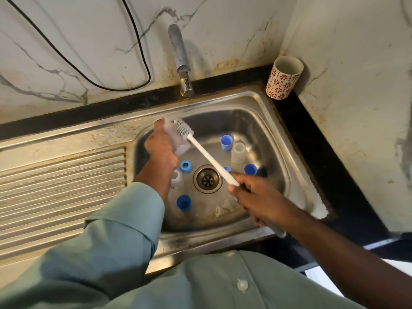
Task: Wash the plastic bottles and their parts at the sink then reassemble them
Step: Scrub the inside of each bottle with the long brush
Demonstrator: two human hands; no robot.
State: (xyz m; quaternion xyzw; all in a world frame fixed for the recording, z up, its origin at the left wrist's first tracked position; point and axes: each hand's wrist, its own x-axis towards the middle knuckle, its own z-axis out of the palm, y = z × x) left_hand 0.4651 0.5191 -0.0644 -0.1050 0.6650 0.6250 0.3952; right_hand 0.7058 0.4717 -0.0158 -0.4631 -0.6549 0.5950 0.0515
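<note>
Steel sink, tap off. My left hand grips a bottle, right hand grips the brush. Caps (loose below) remain unwashed, I judge.

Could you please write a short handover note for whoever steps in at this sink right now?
Left hand grips a clear bottle over the left of the sink.
Right hand holds the bottle brush by its handle; the bristle head lies against the bottle's outside.
In the basin: blue caps, a blue ring, a clear cup-like part and another clear part by the left wrist.
The tap shows no running water.
Done: bottles are apart. Left: finish scrubbing, wash the loose parts, rinse, reassemble.
</note>
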